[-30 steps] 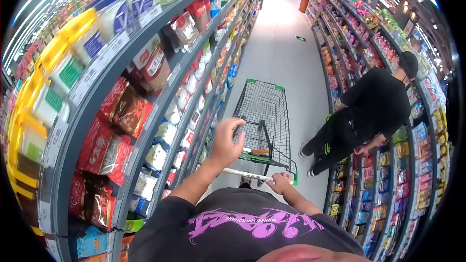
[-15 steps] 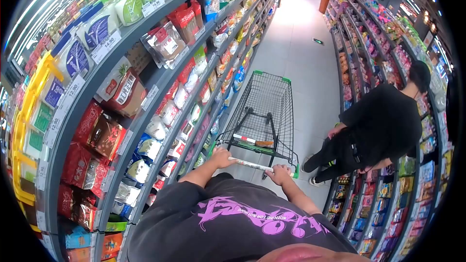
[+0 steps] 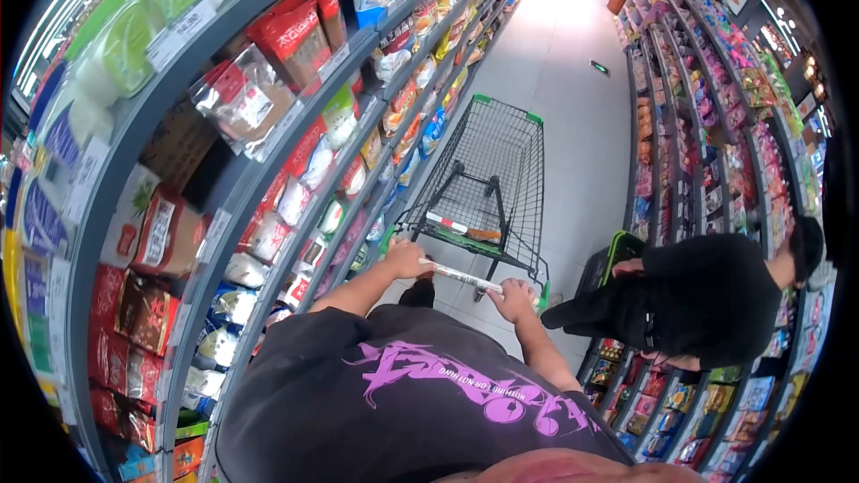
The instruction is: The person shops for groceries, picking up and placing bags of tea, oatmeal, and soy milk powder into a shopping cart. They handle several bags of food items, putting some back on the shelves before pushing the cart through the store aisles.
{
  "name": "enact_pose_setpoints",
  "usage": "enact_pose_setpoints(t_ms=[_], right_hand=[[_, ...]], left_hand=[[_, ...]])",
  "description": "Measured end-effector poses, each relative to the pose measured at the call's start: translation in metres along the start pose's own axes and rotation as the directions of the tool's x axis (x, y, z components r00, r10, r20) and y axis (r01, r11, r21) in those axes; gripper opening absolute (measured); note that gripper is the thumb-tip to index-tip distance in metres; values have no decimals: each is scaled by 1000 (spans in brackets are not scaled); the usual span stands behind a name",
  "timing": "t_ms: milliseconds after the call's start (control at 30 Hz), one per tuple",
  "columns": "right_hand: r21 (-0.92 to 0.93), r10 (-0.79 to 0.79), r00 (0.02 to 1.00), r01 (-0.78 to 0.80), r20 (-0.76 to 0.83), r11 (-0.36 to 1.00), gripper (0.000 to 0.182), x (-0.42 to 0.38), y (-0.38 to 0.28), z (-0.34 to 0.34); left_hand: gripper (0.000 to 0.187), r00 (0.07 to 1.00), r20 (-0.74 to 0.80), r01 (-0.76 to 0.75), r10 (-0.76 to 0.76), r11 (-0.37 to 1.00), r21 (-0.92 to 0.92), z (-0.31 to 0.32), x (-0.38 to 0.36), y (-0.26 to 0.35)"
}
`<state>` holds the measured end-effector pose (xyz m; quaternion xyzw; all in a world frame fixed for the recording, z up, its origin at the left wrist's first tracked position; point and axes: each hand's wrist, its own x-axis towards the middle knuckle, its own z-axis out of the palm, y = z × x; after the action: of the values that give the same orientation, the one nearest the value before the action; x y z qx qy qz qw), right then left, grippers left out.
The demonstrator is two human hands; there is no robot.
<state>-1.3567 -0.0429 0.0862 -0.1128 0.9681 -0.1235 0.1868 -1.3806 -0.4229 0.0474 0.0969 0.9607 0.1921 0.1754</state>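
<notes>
My left hand (image 3: 404, 258) is closed round the left end of the cart's pale handlebar (image 3: 465, 277). Round its right end, near the green corner piece, my right hand (image 3: 514, 299) is wrapped. Ahead of both hands stands the wire shopping cart (image 3: 492, 165), black with green corners. Its basket looks empty, and a small red and white label shows at the near end.
Close on the left runs a tall shelf (image 3: 268, 156) of bagged goods. A person in black (image 3: 707, 295) stands at the right shelf (image 3: 662, 107), beside a black and green basket (image 3: 617, 255). The tiled aisle (image 3: 573, 89) stretches ahead between the shelves.
The cart and I have moved forward along the aisle. The person in black now appears lower and closer beside me, and a black and green basket has come into view by them.
</notes>
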Motion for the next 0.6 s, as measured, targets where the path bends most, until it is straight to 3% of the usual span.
enact_pose_setpoints(t_ms=[500,600], right_hand=[[1,94,983,-96,155,995,68,215,52,-96],[9,77,982,-80,173,997,67,246,57,-115]], left_hand=[[64,999,13,-51,51,998,-44,-95,220,-18],[63,995,-54,-79,78,996,-31,-99,256,-23]])
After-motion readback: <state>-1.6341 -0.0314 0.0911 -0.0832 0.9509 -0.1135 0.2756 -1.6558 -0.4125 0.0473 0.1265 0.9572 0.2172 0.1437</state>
